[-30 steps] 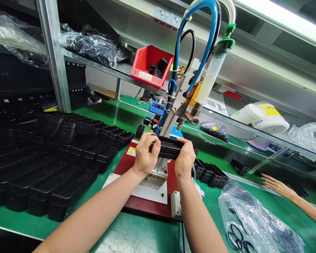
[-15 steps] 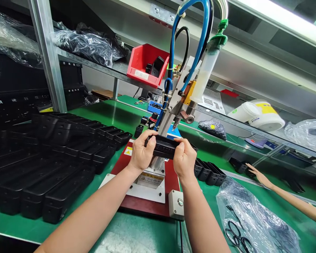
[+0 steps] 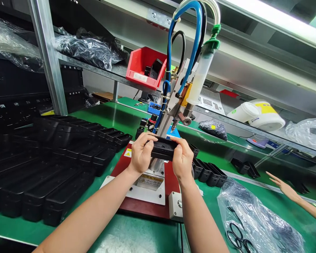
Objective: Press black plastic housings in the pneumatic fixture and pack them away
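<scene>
Between my two hands is a black rectangular plastic housing, open on its upper side. My left hand is closed around its left end, thumb pressed on the near wall. My right hand grips the opposite end in the same way. Just above and beyond the housing is the metal nozzle of a bench dispensing machine; whether they touch I cannot tell. A clear syringe barrel with a green cap hangs above. The machine stands on a dark red base below my wrists.
Rows of black housings fill the left side. More housings stand right of the machine, near a plastic bag with black rings. A button box sits by my right forearm. Another person's hand reaches in. A red bin is shelved above.
The housing has tilted in my hands, showing more of its inside. The other person's hand has drawn back to the right, away from the housings there.
</scene>
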`<state>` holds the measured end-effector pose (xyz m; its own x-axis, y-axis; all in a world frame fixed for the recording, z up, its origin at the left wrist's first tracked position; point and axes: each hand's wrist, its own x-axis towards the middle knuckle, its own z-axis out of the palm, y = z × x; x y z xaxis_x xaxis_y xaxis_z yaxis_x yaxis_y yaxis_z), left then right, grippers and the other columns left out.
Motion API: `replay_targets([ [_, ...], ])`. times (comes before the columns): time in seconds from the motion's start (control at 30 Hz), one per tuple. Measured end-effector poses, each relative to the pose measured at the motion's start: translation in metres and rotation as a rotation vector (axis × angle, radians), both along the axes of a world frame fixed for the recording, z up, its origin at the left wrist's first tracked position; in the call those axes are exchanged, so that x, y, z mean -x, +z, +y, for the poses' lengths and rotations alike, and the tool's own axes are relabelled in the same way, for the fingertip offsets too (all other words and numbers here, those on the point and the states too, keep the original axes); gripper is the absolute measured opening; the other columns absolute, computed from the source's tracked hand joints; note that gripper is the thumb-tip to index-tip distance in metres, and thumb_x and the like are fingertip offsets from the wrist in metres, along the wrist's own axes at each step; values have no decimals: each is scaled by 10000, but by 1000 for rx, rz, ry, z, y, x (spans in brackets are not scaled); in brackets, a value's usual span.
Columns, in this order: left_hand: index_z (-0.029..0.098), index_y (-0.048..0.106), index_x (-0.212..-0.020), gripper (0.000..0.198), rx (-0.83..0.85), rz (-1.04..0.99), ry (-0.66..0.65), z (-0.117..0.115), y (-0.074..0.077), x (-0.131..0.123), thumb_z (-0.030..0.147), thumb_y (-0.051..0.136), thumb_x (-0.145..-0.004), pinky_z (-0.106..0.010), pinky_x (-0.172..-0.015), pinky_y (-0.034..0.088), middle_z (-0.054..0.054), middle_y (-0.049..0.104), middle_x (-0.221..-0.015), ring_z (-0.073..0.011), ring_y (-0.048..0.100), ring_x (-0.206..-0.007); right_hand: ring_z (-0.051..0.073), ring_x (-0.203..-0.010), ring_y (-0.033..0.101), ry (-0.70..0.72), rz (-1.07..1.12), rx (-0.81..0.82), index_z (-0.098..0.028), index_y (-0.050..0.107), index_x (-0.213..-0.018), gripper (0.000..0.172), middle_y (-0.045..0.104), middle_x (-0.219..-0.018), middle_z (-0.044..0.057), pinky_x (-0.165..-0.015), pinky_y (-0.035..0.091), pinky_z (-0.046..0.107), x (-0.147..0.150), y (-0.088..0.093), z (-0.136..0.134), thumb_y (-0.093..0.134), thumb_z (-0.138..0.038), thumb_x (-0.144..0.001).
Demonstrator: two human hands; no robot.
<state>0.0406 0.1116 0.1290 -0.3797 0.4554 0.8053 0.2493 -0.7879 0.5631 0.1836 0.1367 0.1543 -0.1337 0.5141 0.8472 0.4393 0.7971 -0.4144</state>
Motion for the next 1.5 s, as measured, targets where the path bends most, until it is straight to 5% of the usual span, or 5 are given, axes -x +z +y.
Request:
replay_targets([
  [0.57,195,504,-669,285,141,105,86,-5,1,2,286,362,-900,-297,-672,434,-23,532,-709,-159,523,-692,187,-853,622,10,42,119,-192,686,-862,358,679,-876,44,-776,470,311,-3,0,7,335,-242,-814],
  [0.93,196,356,-1400,770,199,93,-73,-12,-6,4,499,695,-777,-373,-912,484,-135,596,-1198,-223,609,-1028,205,-878,642,41,79,227,-169,710,-852,393,721,-903,59,-793,494,326,-4,2,9,344,-293,-779],
  [1.1,191,557,-1105,550,227,48,-72,-14,7,3,515,748,-703,-312,-754,507,-72,644,-996,-198,620,-855,215,-874,645,6,-6,240,-162,708,-890,401,725,-934,72,-789,501,338,-9,6,9,351,-307,-781],
  [1.3,185,580,-752,318,272,20,24,-9,16,4,412,437,-922,-262,-679,437,-3,590,-713,-146,551,-693,242,-909,640,-51,-254,191,-191,723,-883,363,723,-963,74,-847,480,391,-12,27,2,386,-291,-792],
  [1.5,211,627,-1059,322,255,51,14,-3,18,7,199,365,-872,-294,-784,470,-28,685,-979,-176,624,-875,262,-987,639,-109,-442,85,-188,715,-978,400,716,-1026,108,-908,462,409,0,33,-6,374,-384,-905],
])
